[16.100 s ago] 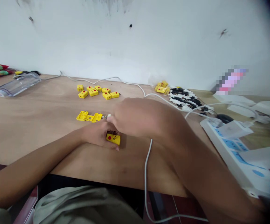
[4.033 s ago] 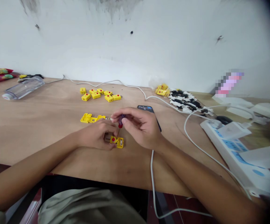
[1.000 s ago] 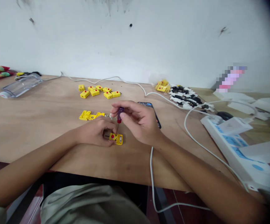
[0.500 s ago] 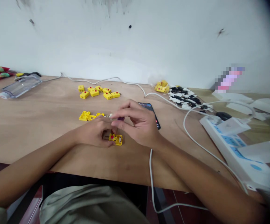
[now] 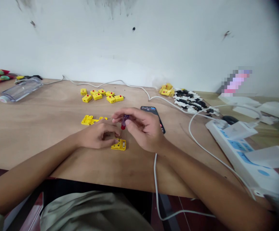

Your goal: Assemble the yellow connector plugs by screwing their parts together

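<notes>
My right hand (image 5: pixel 145 128) grips a small screwdriver (image 5: pixel 125 122) with a purple and red handle, its shaft pointing down. Below it, an open yellow plug housing (image 5: pixel 122 145) lies on the table, with a small white piece inside its right end. The fingers of my left hand (image 5: pixel 100 134) are pinched together by the screwdriver's tip, at the housing's upper left edge; what is between them is hidden. Just beyond this hand lie more open yellow housing parts (image 5: pixel 87 120), partly covered by the fingers.
Several closed yellow plugs (image 5: pixel 97 96) with red buttons stand farther back. A phone (image 5: pixel 153 112) lies beyond my right hand. Bagged yellow parts (image 5: pixel 167 89) and a black-and-white pile (image 5: pixel 189 100) are at the back right. A white power strip (image 5: pixel 240 157) and cable (image 5: pixel 209 154) occupy the right.
The screwdriver now stands more upright, with its handle in plain view and my right fingers raised over it. My left fingers have shifted up, and the red button no longer shows in the housing.
</notes>
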Demonstrator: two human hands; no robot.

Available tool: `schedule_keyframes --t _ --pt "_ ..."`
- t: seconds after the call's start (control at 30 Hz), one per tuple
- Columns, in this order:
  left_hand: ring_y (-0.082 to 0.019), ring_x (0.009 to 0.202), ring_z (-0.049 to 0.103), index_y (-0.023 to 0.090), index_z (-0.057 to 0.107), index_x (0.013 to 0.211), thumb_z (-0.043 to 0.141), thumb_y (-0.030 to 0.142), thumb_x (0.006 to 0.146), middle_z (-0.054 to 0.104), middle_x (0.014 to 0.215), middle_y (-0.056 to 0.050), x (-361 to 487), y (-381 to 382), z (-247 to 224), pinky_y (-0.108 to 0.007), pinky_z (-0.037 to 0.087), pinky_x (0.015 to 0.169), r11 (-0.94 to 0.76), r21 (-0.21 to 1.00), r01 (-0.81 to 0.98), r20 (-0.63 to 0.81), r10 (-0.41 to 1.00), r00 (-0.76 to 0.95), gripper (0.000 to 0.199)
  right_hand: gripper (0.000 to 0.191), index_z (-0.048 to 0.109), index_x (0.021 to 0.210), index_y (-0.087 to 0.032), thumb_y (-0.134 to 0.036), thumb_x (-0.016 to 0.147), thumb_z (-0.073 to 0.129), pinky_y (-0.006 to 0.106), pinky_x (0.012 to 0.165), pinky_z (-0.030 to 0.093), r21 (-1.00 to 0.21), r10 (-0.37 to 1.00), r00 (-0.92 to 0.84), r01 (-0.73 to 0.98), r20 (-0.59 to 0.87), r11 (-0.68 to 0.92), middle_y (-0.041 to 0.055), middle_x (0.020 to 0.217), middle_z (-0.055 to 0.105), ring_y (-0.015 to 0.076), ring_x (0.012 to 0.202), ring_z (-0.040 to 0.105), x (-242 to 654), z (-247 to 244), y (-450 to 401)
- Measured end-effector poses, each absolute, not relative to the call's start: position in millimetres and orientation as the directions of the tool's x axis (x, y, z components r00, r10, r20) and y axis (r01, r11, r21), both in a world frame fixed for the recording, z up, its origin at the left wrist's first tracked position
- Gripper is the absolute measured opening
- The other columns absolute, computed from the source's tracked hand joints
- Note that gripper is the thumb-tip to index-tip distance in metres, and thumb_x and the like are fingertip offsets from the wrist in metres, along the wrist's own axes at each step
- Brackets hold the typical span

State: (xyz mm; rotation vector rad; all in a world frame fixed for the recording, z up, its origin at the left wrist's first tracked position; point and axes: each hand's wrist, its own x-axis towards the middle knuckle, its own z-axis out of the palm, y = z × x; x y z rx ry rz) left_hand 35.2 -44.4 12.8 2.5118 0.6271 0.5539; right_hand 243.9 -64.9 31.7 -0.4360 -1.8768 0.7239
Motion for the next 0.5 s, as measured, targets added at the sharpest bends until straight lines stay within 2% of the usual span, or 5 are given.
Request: schedule_keyframes --t 0.13,0.3,0.43,0.5 --pt "-0.018 0.078 0.065 0.017 0.071 0.092 0.06 0.017 0.087 0.07 0.087 -0.006 34.9 -43.5 10.5 -0.027 0.052 0.072 -0.775 0.56 0.292 0.317 0.526 0.789 0.012 0.017 0.075 0.102 -0.022 -0.026 0.086 0.072 0.033 0.084 0.059 -0.559 0.54 -0.358 0.058 0.762 0.827 0.0056 0.101 0.07 0.0162 0.091 0.067 244.1 32.1 -63.1" --pt "-0.017 0.078 0.065 0.017 0.071 0.092 0.054 0.014 0.09 0.07 0.087 -0.006 35.4 -43.4 11.7 -0.027 0.051 0.072 -0.778 0.559 0.287 0.28 0.502 0.818 0.017 0.031 0.067 0.123 -0.023 -0.017 0.096 0.054 0.034 0.089 0.058 -0.628 0.562 -0.41 -0.034 0.718 0.777 0.0062 0.106 0.072 0.0154 0.096 0.069 244.9 32.0 -63.7" --pt "-0.016 0.073 0.063 0.017 0.068 0.083 0.051 0.012 0.09 0.068 0.079 -0.004 35.9 -42.9 14.8 -0.027 0.05 0.069 -0.809 0.538 0.236 0.338 0.464 0.819 0.019 0.018 0.074 0.105 -0.022 -0.024 0.088 0.07 0.036 0.091 0.057 -0.59 0.552 -0.403 0.037 0.73 0.807 0.007 0.106 0.07 0.018 0.099 0.067 245.0 33.7 -64.4" --pt "-0.017 0.076 0.064 0.017 0.068 0.085 0.051 0.013 0.089 0.07 0.081 -0.005 35.9 -43.1 16.5 -0.027 0.051 0.072 -0.808 0.539 0.237 0.332 0.462 0.822 0.018 0.017 0.075 0.104 -0.022 -0.024 0.088 0.07 0.035 0.09 0.058 -0.591 0.565 -0.389 0.063 0.727 0.804 0.006 0.102 0.07 0.0171 0.095 0.067 244.7 33.5 -64.1"
